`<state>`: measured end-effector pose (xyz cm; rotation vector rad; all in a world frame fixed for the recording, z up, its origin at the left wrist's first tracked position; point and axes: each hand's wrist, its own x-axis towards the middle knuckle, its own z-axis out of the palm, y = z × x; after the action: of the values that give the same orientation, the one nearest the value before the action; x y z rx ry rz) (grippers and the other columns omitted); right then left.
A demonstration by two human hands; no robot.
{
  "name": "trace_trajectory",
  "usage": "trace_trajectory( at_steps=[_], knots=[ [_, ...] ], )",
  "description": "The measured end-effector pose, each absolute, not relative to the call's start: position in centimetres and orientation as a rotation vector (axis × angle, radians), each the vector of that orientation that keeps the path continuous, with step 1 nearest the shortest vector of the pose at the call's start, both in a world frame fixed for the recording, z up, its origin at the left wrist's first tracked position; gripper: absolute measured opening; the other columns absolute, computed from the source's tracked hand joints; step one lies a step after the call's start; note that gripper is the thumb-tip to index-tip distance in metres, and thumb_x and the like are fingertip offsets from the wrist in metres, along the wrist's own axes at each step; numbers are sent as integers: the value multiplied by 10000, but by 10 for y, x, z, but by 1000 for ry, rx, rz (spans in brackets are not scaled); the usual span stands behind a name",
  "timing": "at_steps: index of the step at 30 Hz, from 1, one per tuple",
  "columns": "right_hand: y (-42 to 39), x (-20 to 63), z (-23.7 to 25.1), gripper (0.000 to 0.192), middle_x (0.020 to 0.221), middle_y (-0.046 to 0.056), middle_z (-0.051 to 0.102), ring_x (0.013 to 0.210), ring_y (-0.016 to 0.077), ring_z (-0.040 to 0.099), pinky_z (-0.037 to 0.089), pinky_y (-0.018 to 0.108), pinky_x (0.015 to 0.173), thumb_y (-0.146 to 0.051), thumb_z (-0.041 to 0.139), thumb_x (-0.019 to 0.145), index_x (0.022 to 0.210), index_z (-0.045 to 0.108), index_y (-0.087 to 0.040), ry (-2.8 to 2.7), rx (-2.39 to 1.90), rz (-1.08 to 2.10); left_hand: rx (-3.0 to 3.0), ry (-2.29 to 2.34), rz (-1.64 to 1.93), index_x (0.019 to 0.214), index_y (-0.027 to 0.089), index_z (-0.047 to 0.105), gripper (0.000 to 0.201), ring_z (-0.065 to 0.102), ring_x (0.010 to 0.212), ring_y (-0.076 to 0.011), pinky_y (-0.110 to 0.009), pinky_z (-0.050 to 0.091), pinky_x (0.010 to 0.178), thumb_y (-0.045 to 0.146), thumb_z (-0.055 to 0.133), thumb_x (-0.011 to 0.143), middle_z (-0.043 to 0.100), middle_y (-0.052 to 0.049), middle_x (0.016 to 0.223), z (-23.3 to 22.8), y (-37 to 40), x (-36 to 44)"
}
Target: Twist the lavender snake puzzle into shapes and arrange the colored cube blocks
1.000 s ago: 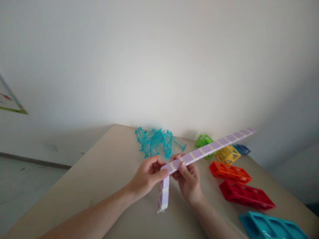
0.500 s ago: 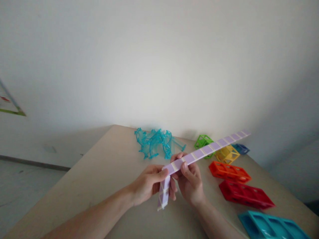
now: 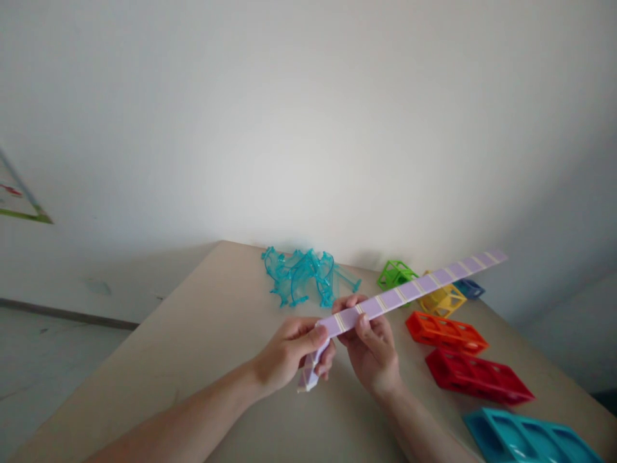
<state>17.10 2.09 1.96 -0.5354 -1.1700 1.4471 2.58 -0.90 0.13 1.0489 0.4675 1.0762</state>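
Observation:
A long lilac strip (image 3: 401,296), marked off in segments by pale cream bands, is held above the table and slants up to the right. At its near left end it bends sharply into a short downward tail (image 3: 310,373). My left hand (image 3: 294,350) grips the strip at this bend, thumb on top and fingers curled around the tail. My right hand (image 3: 373,344) pinches the strip a little farther right, with the thumb on the front edge and fingers behind and underneath. Its palm faces up.
On the table (image 3: 202,321), translucent blue curved pieces (image 3: 301,276) lie near the wall. To the right are a green frame block (image 3: 396,274), a yellow one (image 3: 442,299), a dark blue one (image 3: 468,288), and orange (image 3: 446,331), red (image 3: 477,376) and teal (image 3: 530,437) long blocks.
The strip's far end has shifted right and reaches farther out. The bent tail looks shorter and has swung left, with my left fingers now closed around it. My right hand has moved slightly right.

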Motion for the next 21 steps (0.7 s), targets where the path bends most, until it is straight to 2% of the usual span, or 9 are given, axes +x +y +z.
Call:
trace_trajectory(
  at_steps=[6, 16, 21],
  knots=[
    [21, 171, 19, 284, 799, 31, 567, 598, 136, 463, 327, 241, 508, -445, 702, 754, 876, 584, -218, -1183, -518, 1437, 1066, 460, 1063, 735, 136, 553, 383, 453, 517, -99, -281, 424, 574, 501, 566, 850, 497, -10, 618, 4, -10, 24],
    [22, 171, 15, 284, 786, 35, 566, 594, 147, 452, 329, 258, 515, -435, 668, 767, 920, 582, -212, -1210, -473, 1464, 1381, 631, 1060, 785, 137, 537, 411, 404, 569, -99, -245, 299, 539, 536, 499, 875, 449, 6, 632, 11, -15, 19],
    [20, 173, 17, 259, 780, 49, 582, 651, 191, 493, 378, 302, 574, -417, 623, 779, 939, 570, -220, -1225, -427, 1487, 1586, 736, 1056, 786, 149, 517, 365, 276, 561, -91, -256, 198, 510, 498, 493, 891, 324, 43, 623, 11, -16, 17]
  ],
)
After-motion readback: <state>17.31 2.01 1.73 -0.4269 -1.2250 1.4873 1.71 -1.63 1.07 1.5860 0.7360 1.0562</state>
